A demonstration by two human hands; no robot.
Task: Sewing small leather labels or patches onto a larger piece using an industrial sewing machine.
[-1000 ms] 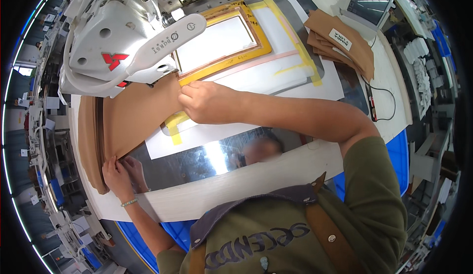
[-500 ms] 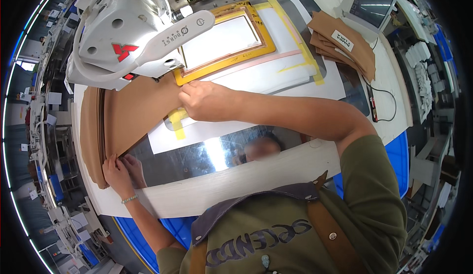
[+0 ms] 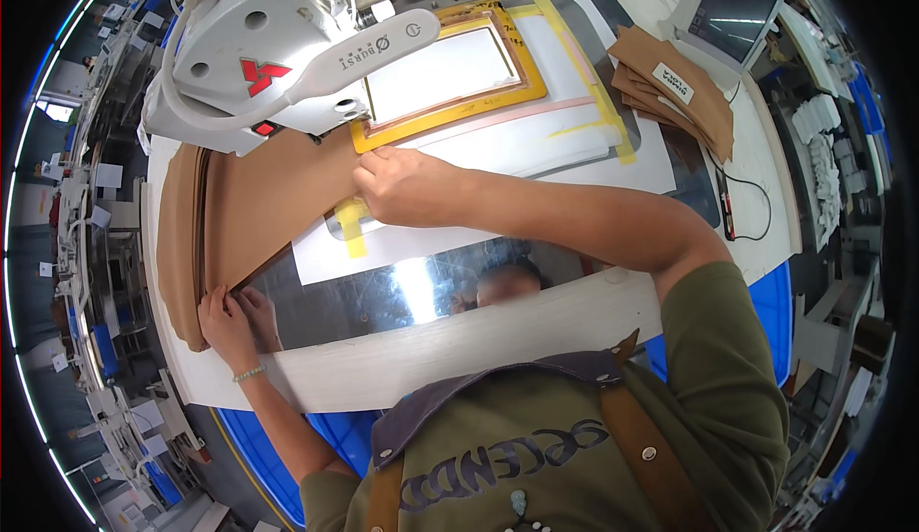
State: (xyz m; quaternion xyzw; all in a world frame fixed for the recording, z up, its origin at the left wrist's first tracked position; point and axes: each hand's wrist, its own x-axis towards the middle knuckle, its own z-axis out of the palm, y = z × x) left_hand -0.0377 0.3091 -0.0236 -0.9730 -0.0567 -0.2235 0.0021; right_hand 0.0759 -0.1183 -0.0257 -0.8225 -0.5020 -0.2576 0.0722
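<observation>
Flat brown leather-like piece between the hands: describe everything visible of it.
The flat brown leather-like piece looks smooth and plain, tapering rightward across the shiny metal plate. The bare right hand pinches its right end by the yellow rectangular frame; the bare left hand touches its lower-left corner. Its upper edge disappears behind the white machine head. On its left run dark strips; whether they join it is unclear.
</observation>
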